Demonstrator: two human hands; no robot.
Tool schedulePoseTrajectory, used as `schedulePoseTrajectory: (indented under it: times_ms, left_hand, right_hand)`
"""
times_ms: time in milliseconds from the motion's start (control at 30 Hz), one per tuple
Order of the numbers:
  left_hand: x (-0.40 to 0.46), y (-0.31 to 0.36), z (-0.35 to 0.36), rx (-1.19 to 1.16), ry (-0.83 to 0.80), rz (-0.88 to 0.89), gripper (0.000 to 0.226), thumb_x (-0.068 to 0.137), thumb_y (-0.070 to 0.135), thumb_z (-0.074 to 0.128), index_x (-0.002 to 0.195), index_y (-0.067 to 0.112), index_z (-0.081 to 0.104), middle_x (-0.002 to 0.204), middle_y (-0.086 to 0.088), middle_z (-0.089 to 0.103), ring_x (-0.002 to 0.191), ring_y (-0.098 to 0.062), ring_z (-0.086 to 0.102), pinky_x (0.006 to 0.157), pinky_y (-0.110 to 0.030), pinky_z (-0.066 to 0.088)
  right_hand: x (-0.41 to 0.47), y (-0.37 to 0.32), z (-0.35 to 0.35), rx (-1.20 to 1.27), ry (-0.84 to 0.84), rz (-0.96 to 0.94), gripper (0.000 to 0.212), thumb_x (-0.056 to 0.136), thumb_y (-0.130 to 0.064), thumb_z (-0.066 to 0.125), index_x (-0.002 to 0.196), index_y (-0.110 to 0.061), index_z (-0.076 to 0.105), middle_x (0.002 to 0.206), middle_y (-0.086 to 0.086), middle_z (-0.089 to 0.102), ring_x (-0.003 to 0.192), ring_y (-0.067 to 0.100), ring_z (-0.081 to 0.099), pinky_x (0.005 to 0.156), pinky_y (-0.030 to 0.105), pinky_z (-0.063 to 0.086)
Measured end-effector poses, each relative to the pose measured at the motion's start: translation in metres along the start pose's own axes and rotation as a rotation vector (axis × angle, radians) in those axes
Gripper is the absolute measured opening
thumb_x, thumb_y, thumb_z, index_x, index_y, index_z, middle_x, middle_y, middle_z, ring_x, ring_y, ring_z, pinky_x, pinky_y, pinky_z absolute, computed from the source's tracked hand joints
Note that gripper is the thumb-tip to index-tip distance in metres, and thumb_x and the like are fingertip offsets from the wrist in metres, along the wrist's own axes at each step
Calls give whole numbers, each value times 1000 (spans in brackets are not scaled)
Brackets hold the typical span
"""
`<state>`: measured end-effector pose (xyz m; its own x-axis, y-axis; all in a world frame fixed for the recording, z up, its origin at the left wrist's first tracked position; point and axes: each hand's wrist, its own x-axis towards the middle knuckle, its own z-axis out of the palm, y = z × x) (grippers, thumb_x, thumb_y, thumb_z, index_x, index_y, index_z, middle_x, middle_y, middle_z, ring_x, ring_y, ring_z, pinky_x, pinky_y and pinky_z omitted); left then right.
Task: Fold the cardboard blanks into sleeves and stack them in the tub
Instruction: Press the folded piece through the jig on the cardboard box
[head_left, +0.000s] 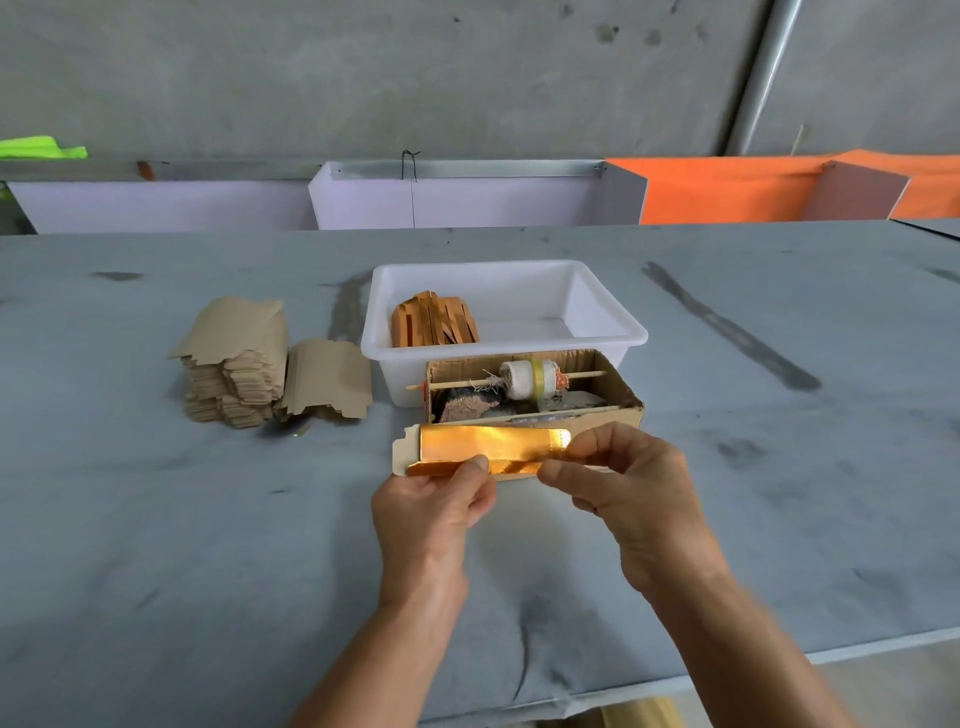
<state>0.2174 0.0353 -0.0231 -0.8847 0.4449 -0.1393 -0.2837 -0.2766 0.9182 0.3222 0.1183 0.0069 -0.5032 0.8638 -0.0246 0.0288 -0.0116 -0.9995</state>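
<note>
Both hands, left hand and right hand, pinch one gold-faced cardboard blank (half folded) above the worktop. Folded sleeves stand in the white tub beyond.

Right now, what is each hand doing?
Left hand: pinching the gold cardboard blank.
Right hand: pinching the same blank's other end.

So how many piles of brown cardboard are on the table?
2. A tall pile of brown cardboard blanks stands left of the white plastic tub; a lower pile of brown blanks leans beside it, nearer the tub. More could be out of view.
</note>
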Motion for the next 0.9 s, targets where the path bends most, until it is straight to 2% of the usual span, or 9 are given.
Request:
schedulePoseTrajectory:
  times_ms: [233,400,667,900]
  left_hand:
    - [-7,-2,-2,-70,-68,-75,15,79,-7,66,68,5,69,68,-14,71,60,-25,69,59,-29,59]
    - [-8,-6,-3,-83,-79,-156,8,83,-2,64,78,4,67,70,-12,72,63,-25,71,65,-34,60]
    - [-10,-8,-6,-119,-61,-177,8,83,-2,64,79,4,66,72,-13,72,65,-26,71,71,-37,56]
    - [-11,-9,-5,-148,-47,-165,11,83,-4,63,77,5,66,71,-12,72,65,-25,71,65,-31,58]
  right_hand:
    - [-7,1,17,-30,-77,-44,22,66,1,81,66,-12,64,75,6,71,61,8,60,52,16,45]
    - [-4,5,20,-107,-54,-67,22,65,1,82,66,-11,64,64,5,63,56,9,56,55,21,45]
    - [0,9,22,-217,-24,-75,21,65,-2,82,68,-13,64,65,5,64,56,9,56,54,22,46]
    - [1,8,25,-256,-31,-86,23,65,-2,82,67,-16,64,63,-1,61,54,8,53,49,17,41]
